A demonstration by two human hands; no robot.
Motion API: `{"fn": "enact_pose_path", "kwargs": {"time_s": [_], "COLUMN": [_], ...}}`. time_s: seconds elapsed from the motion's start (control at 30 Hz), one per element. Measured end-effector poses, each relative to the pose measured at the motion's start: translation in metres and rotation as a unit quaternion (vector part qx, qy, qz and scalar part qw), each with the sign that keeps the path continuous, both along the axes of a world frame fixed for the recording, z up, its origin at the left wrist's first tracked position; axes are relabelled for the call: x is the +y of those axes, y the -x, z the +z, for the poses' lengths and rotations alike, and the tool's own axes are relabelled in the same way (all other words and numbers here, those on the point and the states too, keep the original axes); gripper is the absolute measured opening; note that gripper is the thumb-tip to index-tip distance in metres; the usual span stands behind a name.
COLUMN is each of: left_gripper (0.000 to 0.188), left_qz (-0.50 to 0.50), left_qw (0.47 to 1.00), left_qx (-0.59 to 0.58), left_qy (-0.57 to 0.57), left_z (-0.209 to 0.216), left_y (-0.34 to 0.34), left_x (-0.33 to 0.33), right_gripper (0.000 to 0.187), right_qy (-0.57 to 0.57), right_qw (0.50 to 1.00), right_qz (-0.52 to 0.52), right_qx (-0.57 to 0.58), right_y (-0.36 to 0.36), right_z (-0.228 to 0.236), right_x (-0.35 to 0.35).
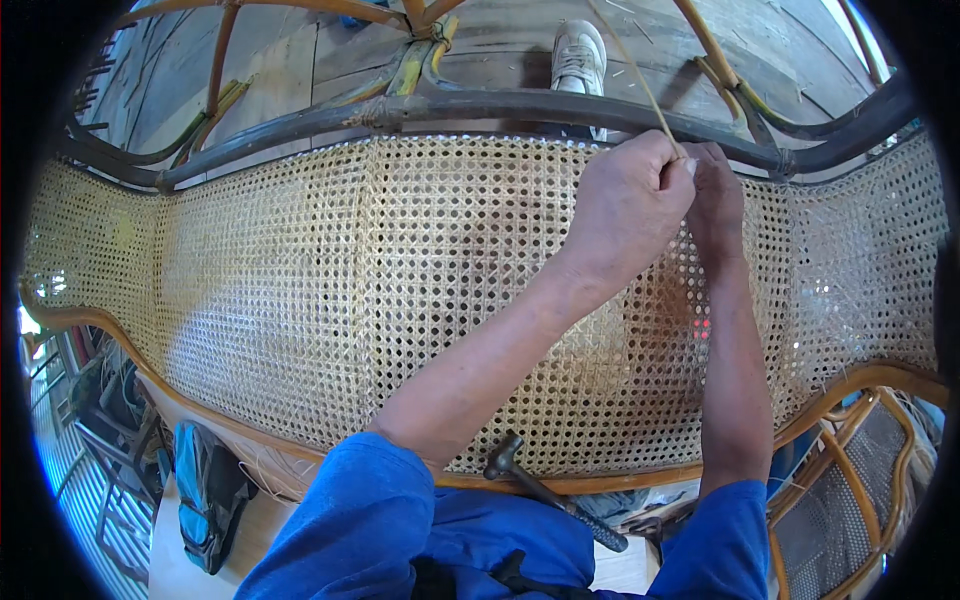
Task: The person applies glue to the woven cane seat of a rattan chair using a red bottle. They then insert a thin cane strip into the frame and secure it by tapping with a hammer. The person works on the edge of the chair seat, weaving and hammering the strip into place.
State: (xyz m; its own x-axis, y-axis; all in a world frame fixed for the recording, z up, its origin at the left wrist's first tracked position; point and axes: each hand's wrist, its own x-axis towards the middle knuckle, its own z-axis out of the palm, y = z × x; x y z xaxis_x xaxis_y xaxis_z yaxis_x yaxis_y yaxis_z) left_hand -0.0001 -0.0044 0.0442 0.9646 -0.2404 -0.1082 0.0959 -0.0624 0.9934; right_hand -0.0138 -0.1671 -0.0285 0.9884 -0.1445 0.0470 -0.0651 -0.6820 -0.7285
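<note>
A woven cane panel (470,260) spans the view in a curved rattan frame. At its far edge, right of the middle, my left hand (635,190) is closed in a pinch on a thin cane strand (637,75). From those fingers the strand runs taut upward and out at the top. My right hand (717,200) is curled close beside the left one, against the dark far rail (560,108); its fingertips are partly hidden, and what they hold does not show. Near my lap a hammer (545,490) rests head-up across the frame's near edge.
Bent rattan legs and braces (720,65) rise beyond the far rail. A white shoe (579,62) stands on the grey plank floor (480,65), which has scattered scraps. A blue and black bag (205,495) lies at lower left. Another rattan piece (845,490) stands at lower right.
</note>
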Motion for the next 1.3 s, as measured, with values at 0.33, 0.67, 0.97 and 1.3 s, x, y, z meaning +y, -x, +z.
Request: {"fn": "enact_pose_path", "kwargs": {"time_s": [0.33, 0.67, 0.97, 1.3], "left_gripper": [0.017, 0.018, 0.017, 0.015], "left_qz": [-0.003, 0.039, 0.093, 0.139], "left_qw": [1.000, 0.998, 0.994, 0.941], "left_qx": [0.000, 0.020, 0.016, -0.227], "left_qy": [-0.027, -0.047, -0.055, -0.210], "left_z": [0.001, -0.009, -0.035, -0.065], "left_y": [-0.006, -0.013, -0.014, -0.017], "left_x": [0.005, 0.022, 0.034, 0.036], "right_gripper": [0.016, 0.019, 0.016, 0.031], "right_qy": [0.077, 0.174, 0.306, 0.176], "right_qw": [0.996, 0.983, 0.938, 0.983], "right_qz": [0.020, 0.062, 0.163, -0.021], "right_qx": [-0.027, -0.008, 0.018, 0.043], "right_y": [0.001, -0.001, -0.012, 0.040], "right_z": [-0.002, 0.011, 0.023, 0.062], "right_x": [-0.004, -0.002, -0.005, 0.015]}}
